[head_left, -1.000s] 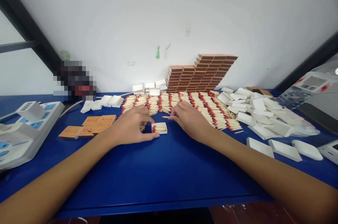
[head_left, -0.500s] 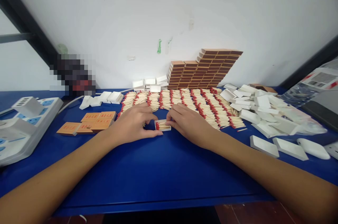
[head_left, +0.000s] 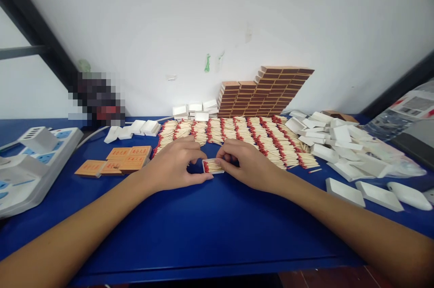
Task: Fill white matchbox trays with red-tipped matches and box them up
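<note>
In the middle of the blue table, a small white matchbox tray (head_left: pixel 217 172) holds red-tipped matches (head_left: pixel 210 167), heads toward the left. My left hand (head_left: pixel 174 163) grips the tray's left end, its thumb along the near side and the fingers curled behind. At the right end, the thumb and fingers of my right hand (head_left: pixel 249 163) are pinched together on the matches in the tray. Just behind both hands, loose matches (head_left: pixel 200 129) lie spread in several rows. Orange printed matchboxes (head_left: pixel 130 163) sit left of my left forearm.
Brown-sided matchboxes (head_left: pixel 264 93) are stacked against the wall. White trays lie in a heap (head_left: pixel 339 139) on the right, with more trays (head_left: pixel 346 191) nearer me. A white power strip (head_left: pixel 68 161) with plugged-in adapters stands at left, its cable running behind.
My right thumb has shifted from the tray's right end onto the matches, which look more level. The whole view has moved slightly; my left hand still grips the tray.
</note>
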Demonstrator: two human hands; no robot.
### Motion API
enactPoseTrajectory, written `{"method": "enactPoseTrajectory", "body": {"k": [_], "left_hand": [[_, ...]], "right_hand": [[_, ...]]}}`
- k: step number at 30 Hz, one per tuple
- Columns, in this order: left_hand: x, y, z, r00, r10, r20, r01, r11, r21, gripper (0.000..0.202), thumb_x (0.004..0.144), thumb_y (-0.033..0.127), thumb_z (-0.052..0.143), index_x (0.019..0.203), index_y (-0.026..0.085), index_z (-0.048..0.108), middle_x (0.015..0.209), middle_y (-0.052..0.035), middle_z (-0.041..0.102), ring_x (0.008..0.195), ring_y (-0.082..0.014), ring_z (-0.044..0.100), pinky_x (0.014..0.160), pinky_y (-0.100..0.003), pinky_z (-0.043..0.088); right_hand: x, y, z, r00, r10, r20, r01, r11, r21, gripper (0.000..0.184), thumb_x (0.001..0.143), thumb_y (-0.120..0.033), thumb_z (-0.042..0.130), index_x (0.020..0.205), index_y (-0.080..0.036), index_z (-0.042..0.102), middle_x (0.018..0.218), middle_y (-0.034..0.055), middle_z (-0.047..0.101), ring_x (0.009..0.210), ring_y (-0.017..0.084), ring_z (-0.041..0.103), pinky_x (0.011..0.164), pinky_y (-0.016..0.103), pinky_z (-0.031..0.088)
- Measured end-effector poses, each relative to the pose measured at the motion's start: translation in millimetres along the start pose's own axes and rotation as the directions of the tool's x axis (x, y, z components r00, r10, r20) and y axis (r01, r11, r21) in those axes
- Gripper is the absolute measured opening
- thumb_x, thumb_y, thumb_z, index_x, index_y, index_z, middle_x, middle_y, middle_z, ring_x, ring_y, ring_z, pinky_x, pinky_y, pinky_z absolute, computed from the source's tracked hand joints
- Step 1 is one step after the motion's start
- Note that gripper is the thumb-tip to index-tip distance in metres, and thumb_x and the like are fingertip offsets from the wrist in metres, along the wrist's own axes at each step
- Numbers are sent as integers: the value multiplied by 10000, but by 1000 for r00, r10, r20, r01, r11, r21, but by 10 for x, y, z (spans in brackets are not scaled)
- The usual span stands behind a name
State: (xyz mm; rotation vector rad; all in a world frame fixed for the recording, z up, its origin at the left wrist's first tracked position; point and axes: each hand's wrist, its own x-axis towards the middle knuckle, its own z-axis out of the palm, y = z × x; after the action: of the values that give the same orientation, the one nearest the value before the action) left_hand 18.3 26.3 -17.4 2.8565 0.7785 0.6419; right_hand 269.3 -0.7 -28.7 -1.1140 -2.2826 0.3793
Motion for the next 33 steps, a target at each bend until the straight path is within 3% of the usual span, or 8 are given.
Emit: {"method": "enactPoseTrajectory", "body": {"k": [5,10,17,24,33], "left_hand": [[-6,-24,7,999,-32,18,32,999,3,326,949,510,768,1010,192,805,794,-16,672,820,-206,624,781,-367,475],[-11,-14,-1,998,-44,33,44,999,-12,304,942,496,771,1007,202,808,795,-17,682,820,-206,634,788,-369,484],[-2,0,5,998,-45,34,46,999,-16,311,944,503,766,1022,205,808,809,-21,698,821,-207,647,813,-382,494],[-12,2,7,998,-50,36,51,999,-20,308,943,500,765,1026,206,806,797,-26,686,824,-213,631,791,-375,480],[-2,-11,11,998,-49,48,50,999,-14,313,942,498,770,1018,196,799,811,-22,676,842,-214,618,787,-371,468]], "right_hand": [[76,254,-215,992,40,-122,-62,982,-181,126,996,-224,656,874,-208,684,854,52,646,868,226,600,773,350,439],[102,447,-271,997,80,1,-77,967,-243,114,980,-269,700,880,-215,711,906,73,649,941,258,602,805,366,448],[81,486,-204,997,65,51,-49,961,-272,167,1024,-247,604,870,-202,650,919,88,642,938,257,583,807,371,450],[70,520,-172,999,18,-42,-31,939,-344,105,1024,-257,605,959,-205,667,982,114,667,1006,297,584,881,426,467],[84,504,-184,999,44,14,-36,936,-349,172,1039,-207,550,888,-201,632,946,114,654,971,285,571,858,413,466]]}}
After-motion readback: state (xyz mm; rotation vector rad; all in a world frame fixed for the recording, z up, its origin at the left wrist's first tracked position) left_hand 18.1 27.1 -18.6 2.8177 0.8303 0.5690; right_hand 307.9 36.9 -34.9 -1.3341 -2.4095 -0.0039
